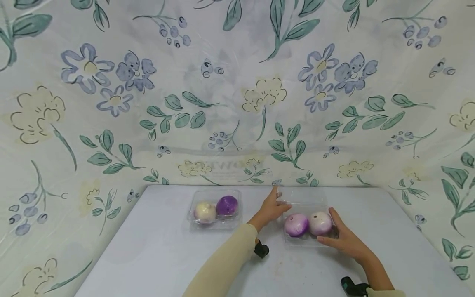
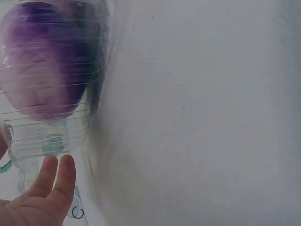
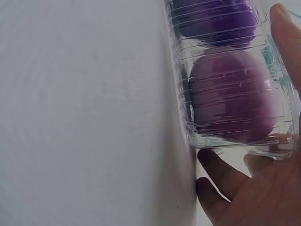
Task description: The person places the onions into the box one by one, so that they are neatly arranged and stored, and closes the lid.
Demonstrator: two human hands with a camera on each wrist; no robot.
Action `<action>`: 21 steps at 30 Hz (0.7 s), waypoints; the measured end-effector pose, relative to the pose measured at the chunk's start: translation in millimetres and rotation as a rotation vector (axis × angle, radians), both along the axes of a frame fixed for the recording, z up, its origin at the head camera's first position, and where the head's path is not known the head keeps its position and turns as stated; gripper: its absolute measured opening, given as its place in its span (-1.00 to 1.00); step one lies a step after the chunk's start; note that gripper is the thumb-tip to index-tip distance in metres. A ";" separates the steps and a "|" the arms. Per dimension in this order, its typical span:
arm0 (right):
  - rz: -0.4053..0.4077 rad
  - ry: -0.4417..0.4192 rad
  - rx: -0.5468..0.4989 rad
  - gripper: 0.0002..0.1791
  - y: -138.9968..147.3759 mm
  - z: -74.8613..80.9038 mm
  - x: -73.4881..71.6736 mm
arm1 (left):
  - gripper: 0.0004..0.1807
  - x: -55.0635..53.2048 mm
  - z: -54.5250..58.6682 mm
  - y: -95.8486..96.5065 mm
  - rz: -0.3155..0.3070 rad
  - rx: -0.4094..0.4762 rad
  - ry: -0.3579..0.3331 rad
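A clear plastic box (image 1: 309, 242) stands at the right of the white table, its lid (image 1: 302, 195) raised at the back. Inside sit two purple-and-white onions: the left onion (image 1: 296, 225) is pinker, the right onion (image 1: 320, 223) paler. My right hand (image 1: 345, 237) holds the box's right end, thumb and fingers spread around it. At the back left corner my left hand (image 1: 271, 209) has its fingers extended beside the lid. In the left wrist view, two fingertips (image 2: 68, 165) are right at the ribbed plastic. The right wrist view shows fingers (image 3: 225, 179) at the box's end.
A second clear box (image 1: 237, 220), with a yellowish-white onion (image 1: 205, 212) and a dark purple onion (image 1: 227, 205), stands to the left. A flower-patterned sheet (image 1: 230, 82) hangs behind and beside the white table (image 1: 148, 247).
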State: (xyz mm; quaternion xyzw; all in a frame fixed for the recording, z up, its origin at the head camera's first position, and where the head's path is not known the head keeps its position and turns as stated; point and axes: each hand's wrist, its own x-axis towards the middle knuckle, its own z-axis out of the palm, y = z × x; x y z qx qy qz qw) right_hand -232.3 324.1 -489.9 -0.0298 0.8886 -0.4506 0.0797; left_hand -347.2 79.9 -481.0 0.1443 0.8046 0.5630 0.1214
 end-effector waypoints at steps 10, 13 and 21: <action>0.001 0.016 0.008 0.29 -1.8 1.5 1.4 | 0.07 6.1 10.0 -3.5 -0.012 0.101 0.029; 0.001 0.016 0.011 0.29 -1.8 1.4 1.6 | 0.03 8.0 11.4 -3.7 -0.019 0.106 0.063; 0.001 0.024 0.018 0.28 -1.1 -1.4 0.8 | -0.07 18.1 19.9 -6.6 -0.046 0.039 0.143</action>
